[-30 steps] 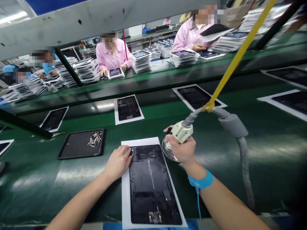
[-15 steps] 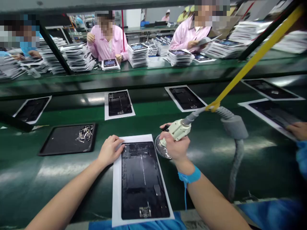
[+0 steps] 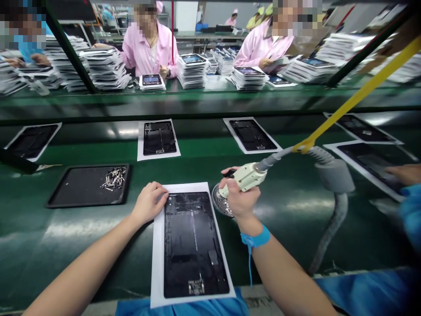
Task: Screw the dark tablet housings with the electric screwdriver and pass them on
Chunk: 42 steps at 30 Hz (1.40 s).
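Note:
Right in front of me, a black tablet housing (image 3: 194,245) lies on a white sheet (image 3: 157,263), its circuit board facing up at the near end. My left hand (image 3: 150,202) is closed at its far left corner, thumb and fingertips on the edge. In my right hand (image 3: 244,197) is a cream electric screwdriver (image 3: 248,177), hung from a yellow strap (image 3: 365,94) with a grey cable. Its lower end is over a round metal dish (image 3: 219,199) of small screws, just right of the sheet; the bit is hard to make out. A blue band (image 3: 255,238) circles my right wrist.
A black tray (image 3: 82,186) with small metal parts (image 3: 114,177) stands to the left. Several tablet housings on sheets, one here (image 3: 160,137), lie along the green bench. At right, a co-worker's hand (image 3: 406,174) touches another. Stacked tablets (image 3: 192,72) and people in pink sit beyond.
My view has shifted slightly. Both my hands stay at the same spots, the screwdriver still over the dish. Across the bench, a person in pink has moved a raised hand toward a paper stack.

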### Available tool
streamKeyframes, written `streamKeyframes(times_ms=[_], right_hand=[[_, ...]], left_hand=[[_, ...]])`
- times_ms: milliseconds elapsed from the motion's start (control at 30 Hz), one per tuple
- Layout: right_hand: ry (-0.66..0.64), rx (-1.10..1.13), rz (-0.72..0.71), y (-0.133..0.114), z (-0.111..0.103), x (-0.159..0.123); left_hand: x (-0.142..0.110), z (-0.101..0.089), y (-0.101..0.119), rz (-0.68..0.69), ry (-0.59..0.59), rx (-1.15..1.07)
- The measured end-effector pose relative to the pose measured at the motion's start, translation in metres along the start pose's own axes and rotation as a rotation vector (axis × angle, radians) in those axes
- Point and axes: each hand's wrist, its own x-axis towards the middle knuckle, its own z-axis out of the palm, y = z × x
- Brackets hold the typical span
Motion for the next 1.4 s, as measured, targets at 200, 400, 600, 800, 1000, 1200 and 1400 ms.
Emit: streamKeyframes(times_ms=[200, 400, 600, 800, 1000, 1200, 1400], right_hand=[[0.001, 0.029, -0.002, 0.001, 0.001, 0.000], [-0.001, 0.038, 0.015, 0.002, 0.001, -0.001], [0.000, 0.004, 0.019, 0.004, 0.000, -0.002], [0.024, 0.004, -0.023, -0.010, 0.002, 0.001], [-0.047, 0.146, -0.037, -0.035, 0.044, -0.005], [-0.315, 0.178, 0.047, -0.030, 0.110, -0.031], [-0.368, 0.142, 0.057, -0.013, 0.130, -0.040]], left_hand=[[0.000, 0.000, 0.000, -0.008, 0.000, -0.011], [0.000, 0.000, 0.001, -0.007, -0.007, -0.011], [0.000, 0.000, 0.000, -0.001, -0.002, -0.010], [0.003, 0.005, -0.003, -0.064, 0.046, -0.050], [0.003, 0.011, -0.003, -0.107, 0.044, -0.084], [0.003, 0.008, -0.002, -0.137, 0.057, -0.194], [0.005, 0.008, 0.001, -0.188, 0.058, -0.255]])
